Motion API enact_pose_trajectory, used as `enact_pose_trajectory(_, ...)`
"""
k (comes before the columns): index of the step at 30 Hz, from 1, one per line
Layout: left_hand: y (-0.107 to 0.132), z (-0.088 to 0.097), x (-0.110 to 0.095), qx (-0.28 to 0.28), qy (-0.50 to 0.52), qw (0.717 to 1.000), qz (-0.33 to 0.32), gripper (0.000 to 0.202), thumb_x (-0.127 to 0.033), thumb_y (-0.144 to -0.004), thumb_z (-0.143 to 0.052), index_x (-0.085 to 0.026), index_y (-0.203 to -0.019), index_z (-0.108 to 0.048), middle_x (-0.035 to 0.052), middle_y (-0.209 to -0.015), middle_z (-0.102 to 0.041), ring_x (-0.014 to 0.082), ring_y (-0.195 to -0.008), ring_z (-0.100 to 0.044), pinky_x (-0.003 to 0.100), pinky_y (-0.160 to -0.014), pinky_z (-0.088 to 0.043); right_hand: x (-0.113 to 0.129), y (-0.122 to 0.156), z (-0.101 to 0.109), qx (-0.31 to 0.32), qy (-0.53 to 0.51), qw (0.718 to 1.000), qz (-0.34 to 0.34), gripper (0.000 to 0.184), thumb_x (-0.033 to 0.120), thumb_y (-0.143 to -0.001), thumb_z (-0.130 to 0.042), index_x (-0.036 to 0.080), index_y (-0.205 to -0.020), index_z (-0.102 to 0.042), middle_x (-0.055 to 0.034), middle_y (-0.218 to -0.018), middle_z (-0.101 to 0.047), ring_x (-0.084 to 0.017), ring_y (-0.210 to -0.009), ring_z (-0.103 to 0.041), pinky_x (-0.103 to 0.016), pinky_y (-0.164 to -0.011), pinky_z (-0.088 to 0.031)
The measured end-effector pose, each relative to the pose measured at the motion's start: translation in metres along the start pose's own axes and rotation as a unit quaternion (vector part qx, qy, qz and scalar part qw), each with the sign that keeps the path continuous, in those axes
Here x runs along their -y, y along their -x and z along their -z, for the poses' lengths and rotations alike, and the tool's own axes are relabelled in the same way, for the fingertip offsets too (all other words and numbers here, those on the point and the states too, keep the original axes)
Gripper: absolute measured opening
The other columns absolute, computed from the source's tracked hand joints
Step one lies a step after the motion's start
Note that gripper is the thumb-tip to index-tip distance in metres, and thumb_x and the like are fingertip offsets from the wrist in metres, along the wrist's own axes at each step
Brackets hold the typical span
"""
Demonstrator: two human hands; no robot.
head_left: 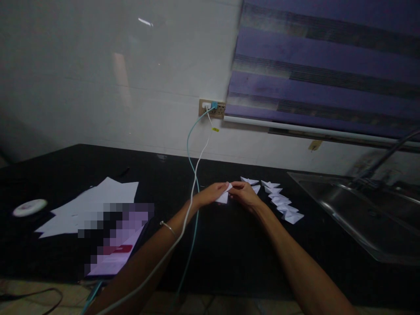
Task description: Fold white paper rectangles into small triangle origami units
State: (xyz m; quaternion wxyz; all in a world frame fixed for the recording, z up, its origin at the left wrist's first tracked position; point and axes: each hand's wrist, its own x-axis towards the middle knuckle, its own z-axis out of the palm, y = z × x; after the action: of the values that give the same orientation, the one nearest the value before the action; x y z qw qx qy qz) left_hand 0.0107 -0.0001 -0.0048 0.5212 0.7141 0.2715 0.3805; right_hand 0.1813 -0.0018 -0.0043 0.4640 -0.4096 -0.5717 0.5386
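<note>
A small folded piece of white paper (223, 197) is pinched between my two hands above the black counter. My left hand (211, 193) closes on its left side, with the thumb along the upper edge. My right hand (244, 194) grips the upper right corner with bent fingers. Just beyond my right hand, a folded paper boat (249, 180) stands on the counter, and another one is partly hidden by that hand. Further right, several more paper boats (280, 200) line up in a slanting row.
White paper sheets (98, 197) lie on the left, beside a white round object (30, 208) and a partly blurred tablet (114, 258). A white cable (193, 192) and a teal cable (196, 227) run from the wall socket (212, 108) past my left arm. A metal sink (361, 214) is at right.
</note>
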Motion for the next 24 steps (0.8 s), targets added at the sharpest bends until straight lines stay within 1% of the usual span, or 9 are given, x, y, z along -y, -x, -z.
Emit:
enact_pose_trajectory(3, 0.002, -0.002, -0.006, 0.014, 0.018, 0.999, 0.028, 0.045, -0.054, -0.087, -0.046, -0.014, -0.087, -0.066, 0.0043, -0.063, -0.061, 0.0108, -0.048, -0.05, 0.021, -0.046, -0.038, 0.003, 0.003, -0.002, 0.025, -0.034, 0.999, -0.013, 0.025, 0.03, -0.058, -0.079, 0.017, -0.078, -0.072, -0.001, -0.067, -0.066, -0.011, -0.056, -0.056, -0.023, -0.054, -0.043)
enact_pose_trajectory(7, 0.004, -0.003, -0.009, 0.012, 0.02, 0.999, 0.038, 0.047, -0.056, -0.086, -0.046, -0.012, -0.085, -0.063, 0.0035, -0.058, -0.059, 0.0104, -0.044, -0.05, 0.021, -0.043, -0.038, 0.009, 0.008, -0.003, 0.058, -0.061, 0.996, -0.027, 0.029, 0.031, -0.061, -0.079, 0.017, -0.085, -0.072, -0.0037, -0.079, -0.068, -0.014, -0.069, -0.062, -0.025, -0.064, -0.048)
enact_pose_trajectory(10, 0.003, -0.001, -0.006, -0.001, 0.014, 0.999, 0.032, 0.048, -0.057, -0.086, -0.045, -0.012, -0.087, -0.061, 0.0022, -0.058, -0.057, 0.0102, -0.044, -0.05, 0.021, -0.042, -0.039, 0.011, 0.008, -0.002, 0.054, -0.109, 0.992, -0.041, 0.033, 0.028, -0.06, -0.08, 0.019, -0.09, -0.071, -0.0038, -0.085, -0.068, -0.015, -0.077, -0.063, -0.027, -0.072, -0.05)
enact_pose_trajectory(12, 0.002, 0.001, -0.002, -0.014, -0.003, 0.999, 0.029, 0.047, -0.058, -0.085, -0.044, -0.013, -0.083, -0.058, 0.0009, -0.057, -0.055, 0.0099, -0.043, -0.05, 0.021, -0.041, -0.039, 0.012, 0.007, -0.002, 0.041, -0.131, 0.989, -0.049, 0.033, 0.028, -0.06, -0.08, 0.019, -0.09, -0.07, -0.0034, -0.085, -0.068, -0.015, -0.078, -0.063, -0.029, -0.075, -0.051)
enact_pose_trajectory(14, 0.001, 0.002, 0.003, -0.024, -0.026, 0.999, 0.022, 0.046, -0.058, -0.085, -0.045, -0.014, -0.079, -0.057, 0.0005, -0.058, -0.054, 0.0103, -0.044, -0.05, 0.021, -0.041, -0.039, 0.012, 0.006, -0.004, 0.018, -0.133, 0.99, -0.052, 0.031, 0.028, -0.058, -0.081, 0.019, -0.086, -0.069, -0.0028, -0.083, -0.067, -0.014, -0.076, -0.063, -0.029, -0.073, -0.052)
enact_pose_trajectory(17, 0.0, 0.003, 0.009, -0.037, -0.056, 0.998, 0.009, 0.045, -0.058, -0.085, -0.044, -0.015, -0.081, -0.058, 0.0008, -0.062, -0.055, 0.0116, -0.048, -0.051, 0.021, -0.041, -0.039, 0.012, 0.006, -0.006, -0.01, -0.13, 0.99, -0.053, 0.031, 0.027, -0.055, -0.083, 0.019, -0.08, -0.067, -0.0016, -0.08, -0.067, -0.013, -0.073, -0.062, -0.027, -0.069, -0.052)
enact_pose_trajectory(21, -0.001, 0.002, 0.01, -0.072, -0.085, 0.994, -0.001, 0.046, -0.057, -0.086, -0.041, -0.015, -0.082, -0.059, 0.0008, -0.065, -0.054, 0.0119, -0.052, -0.05, 0.021, -0.04, -0.038, 0.01, 0.005, -0.009, -0.011, -0.131, 0.99, -0.044, 0.033, 0.029, -0.057, -0.083, 0.019, -0.083, -0.064, -0.0008, -0.078, -0.067, -0.012, -0.071, -0.062, -0.027, -0.069, -0.052)
enact_pose_trajectory(24, -0.001, 0.001, 0.009, -0.079, -0.092, 0.993, -0.01, 0.044, -0.057, -0.086, -0.041, -0.016, -0.083, -0.057, 0.0003, -0.066, -0.052, 0.0121, -0.054, -0.05, 0.02, -0.041, -0.039, 0.007, 0.003, -0.009, -0.026, -0.122, 0.992, -0.023, 0.035, 0.028, -0.056, -0.083, 0.02, -0.083, -0.062, 0.0009, -0.071, -0.065, -0.012, -0.065, -0.061, -0.027, -0.066, -0.051)
